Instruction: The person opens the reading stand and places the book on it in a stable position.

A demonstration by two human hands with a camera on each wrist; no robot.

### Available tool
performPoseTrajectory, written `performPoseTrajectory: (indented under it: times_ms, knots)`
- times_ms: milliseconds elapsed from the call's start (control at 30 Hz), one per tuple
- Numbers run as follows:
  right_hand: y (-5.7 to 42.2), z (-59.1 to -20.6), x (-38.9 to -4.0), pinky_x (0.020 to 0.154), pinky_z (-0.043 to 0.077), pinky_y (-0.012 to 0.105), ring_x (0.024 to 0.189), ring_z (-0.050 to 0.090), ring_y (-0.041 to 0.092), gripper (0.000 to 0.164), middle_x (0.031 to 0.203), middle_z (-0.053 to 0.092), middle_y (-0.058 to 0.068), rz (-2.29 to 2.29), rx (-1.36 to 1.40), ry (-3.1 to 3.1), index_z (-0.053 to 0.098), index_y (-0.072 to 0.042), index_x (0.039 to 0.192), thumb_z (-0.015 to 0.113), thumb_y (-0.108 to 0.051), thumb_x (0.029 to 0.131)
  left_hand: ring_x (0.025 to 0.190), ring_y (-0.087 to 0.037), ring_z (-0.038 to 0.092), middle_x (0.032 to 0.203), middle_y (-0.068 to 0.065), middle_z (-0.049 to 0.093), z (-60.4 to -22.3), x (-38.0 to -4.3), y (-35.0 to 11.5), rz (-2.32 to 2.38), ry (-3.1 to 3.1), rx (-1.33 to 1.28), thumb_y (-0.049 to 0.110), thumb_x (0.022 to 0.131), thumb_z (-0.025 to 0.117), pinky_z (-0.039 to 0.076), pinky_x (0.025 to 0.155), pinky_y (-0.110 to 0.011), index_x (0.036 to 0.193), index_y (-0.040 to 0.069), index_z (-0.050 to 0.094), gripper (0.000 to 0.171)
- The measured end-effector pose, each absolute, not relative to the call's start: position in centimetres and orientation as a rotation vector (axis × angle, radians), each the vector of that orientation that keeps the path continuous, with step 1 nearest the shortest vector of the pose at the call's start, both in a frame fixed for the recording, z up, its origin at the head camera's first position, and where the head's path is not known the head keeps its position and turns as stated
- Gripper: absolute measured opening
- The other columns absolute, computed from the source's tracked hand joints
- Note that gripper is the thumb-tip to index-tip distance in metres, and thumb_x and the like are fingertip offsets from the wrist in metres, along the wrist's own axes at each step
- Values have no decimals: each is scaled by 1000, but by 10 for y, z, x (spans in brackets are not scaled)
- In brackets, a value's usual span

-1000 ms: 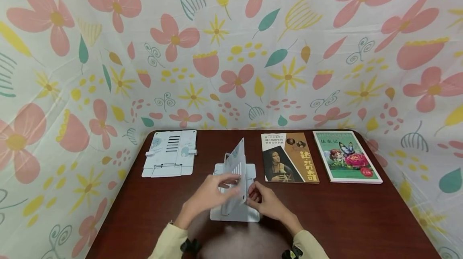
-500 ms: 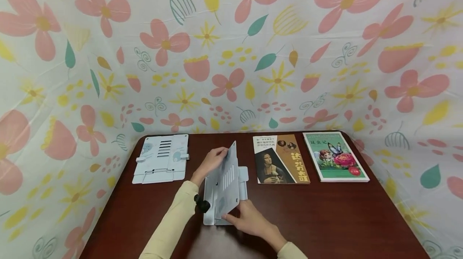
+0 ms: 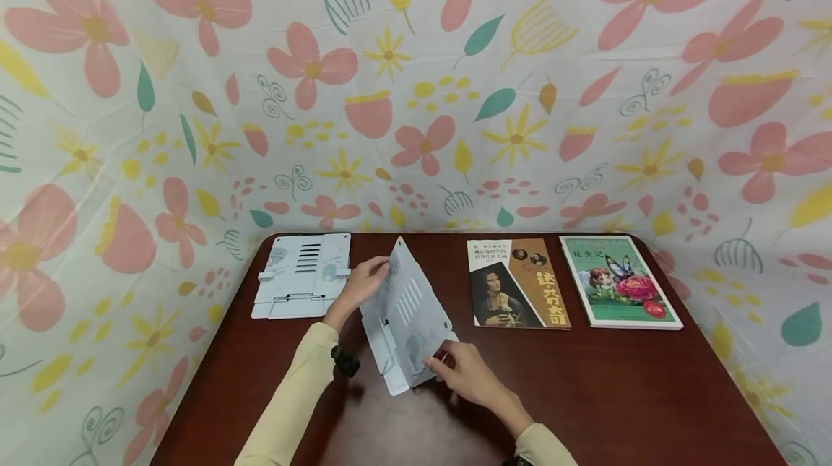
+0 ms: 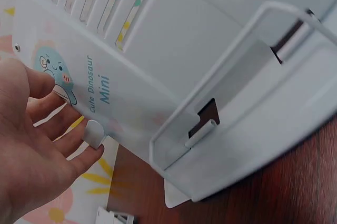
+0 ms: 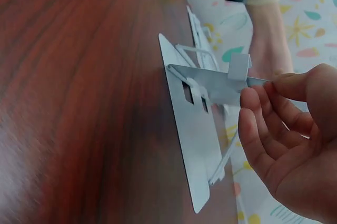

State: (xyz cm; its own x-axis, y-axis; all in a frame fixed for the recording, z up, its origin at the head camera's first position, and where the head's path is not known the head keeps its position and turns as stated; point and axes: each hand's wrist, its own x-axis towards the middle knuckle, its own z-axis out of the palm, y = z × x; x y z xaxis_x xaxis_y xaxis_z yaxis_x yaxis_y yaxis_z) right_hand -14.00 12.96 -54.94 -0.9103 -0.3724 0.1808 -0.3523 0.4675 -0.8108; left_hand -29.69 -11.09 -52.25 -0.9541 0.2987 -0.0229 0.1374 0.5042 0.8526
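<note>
A pale metal book stand (image 3: 412,307), printed with "Cute Dinosaur Mini", sits askew at the table's middle. Its slotted panel is raised at a tilt above the base plate (image 5: 187,134). My left hand (image 3: 364,279) holds the panel's far left edge; in the left wrist view the thumb lies on the printed face and the fingers go behind. My right hand (image 3: 469,376) pinches the panel's near right edge between thumb and fingers, as the right wrist view shows beside a small bent clip (image 5: 239,66). A wire frame (image 4: 226,61) spans the lower front.
A second, similar book stand (image 3: 302,276) lies flat at the table's back left. To the right are a book with a portrait cover (image 3: 516,285) and a green book with a butterfly (image 3: 620,282). Flowered cloth (image 3: 416,90) borders the table (image 3: 617,394).
The book stand has turned, its far end swinging left, and its panel shows more of its slotted face. My left hand has moved to the far edge; my right hand holds the near edge.
</note>
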Motion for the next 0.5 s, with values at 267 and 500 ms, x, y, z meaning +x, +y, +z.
performPoseTrajectory:
  times_ms: [267, 500]
  knots:
    - [145, -548, -159, 50, 48, 21, 54, 57, 2, 18, 67, 68, 6, -1482, -558, 2701, 66, -7, 86, 69, -21, 98, 137, -35, 51, 150, -14, 53, -525, -296, -123, 1481, 2560, 346, 33, 108, 47, 48, 107, -51, 152, 11, 47, 48]
    - [162, -544, -181, 54, 50, 22, 63, 66, 20, 16, 73, 70, 14, -1521, -386, 2713, 64, -5, 87, 68, -15, 98, 136, -37, 51, 148, -18, 53, -524, -292, -128, 1494, 2577, 323, 30, 108, 48, 47, 107, -52, 153, 9, 44, 50]
